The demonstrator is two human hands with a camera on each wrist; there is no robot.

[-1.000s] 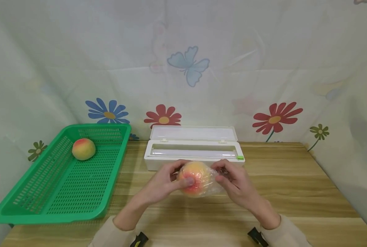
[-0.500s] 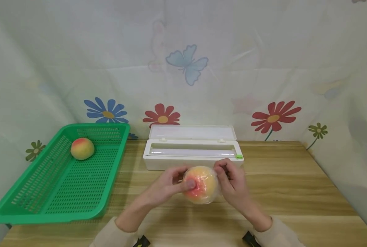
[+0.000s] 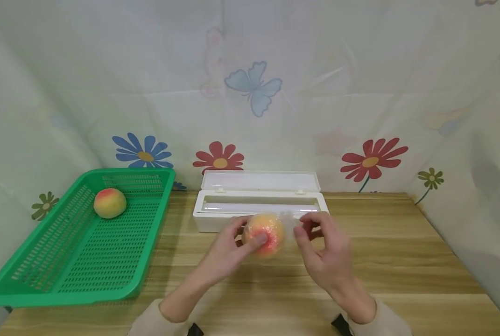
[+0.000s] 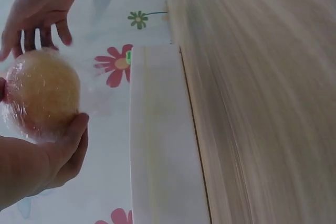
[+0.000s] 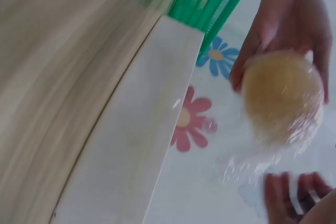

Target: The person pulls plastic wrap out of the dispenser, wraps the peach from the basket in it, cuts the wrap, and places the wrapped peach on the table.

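A yellow and pink peach (image 3: pixel 267 231) in shiny cling film is held up above the table, in front of the white box. My left hand (image 3: pixel 223 254) grips it from the left, thumb across its front and fingers behind. To the peach's right, loose film (image 3: pixel 289 224) sticks out as a crumpled end. My right hand (image 3: pixel 329 252) hovers just right of that end, its fingers loosely bent. In the left wrist view the fingers of the right hand (image 4: pixel 44 11) look spread above the wrapped peach (image 4: pixel 44 93). The right wrist view shows a gap between the right hand (image 5: pixel 294 200) and the film.
Behind the hands stands the white cling film box (image 3: pixel 220 224), lid raised, a film roll (image 3: pixel 260 207) inside. At left, a green basket (image 3: pixel 146 261) holds another peach (image 3: pixel 109 203). A floral cloth (image 3: pixel 296 116) hangs behind the wooden table (image 3: pixel 401 261).
My right hand has come off the film and drawn slightly right, its fingers loosening. The peach has turned and risen a little in my left hand, and the film end now points up and right.
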